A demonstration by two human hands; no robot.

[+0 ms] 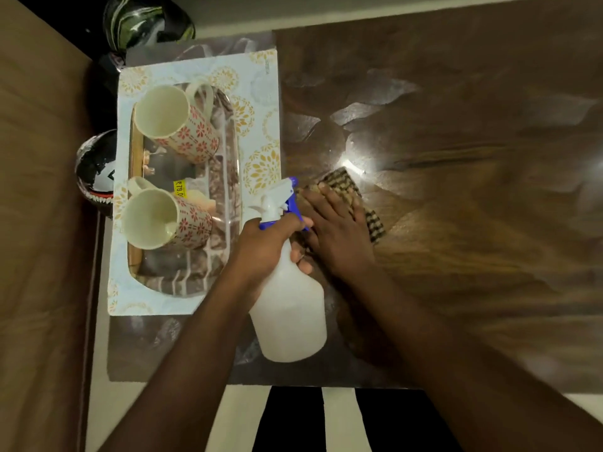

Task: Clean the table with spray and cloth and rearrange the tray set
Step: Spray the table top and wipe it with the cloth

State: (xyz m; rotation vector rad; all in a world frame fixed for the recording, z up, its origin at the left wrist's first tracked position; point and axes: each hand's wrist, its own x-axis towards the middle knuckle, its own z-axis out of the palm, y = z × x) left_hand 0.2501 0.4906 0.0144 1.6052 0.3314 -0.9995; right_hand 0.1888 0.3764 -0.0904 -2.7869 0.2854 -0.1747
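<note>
My left hand [266, 244] grips the neck of a white spray bottle [290, 318] with a blue trigger, held above the table's near edge. My right hand [339, 233] lies flat, fingers spread, pressing a brown checked cloth [350, 187] onto the glossy dark wooden table [456, 190]. To the left, a patterned tray [261, 102] sits at the table's left end and carries two floral mugs, one [176, 122] farther and one [163, 220] nearer, both standing upright.
A bright light glare reflects on the table just beyond the cloth. Two dark helmets, one [146, 24] at top and one [96, 168] beside the tray, sit off the table's left side. A tan surface [42, 223] fills the left.
</note>
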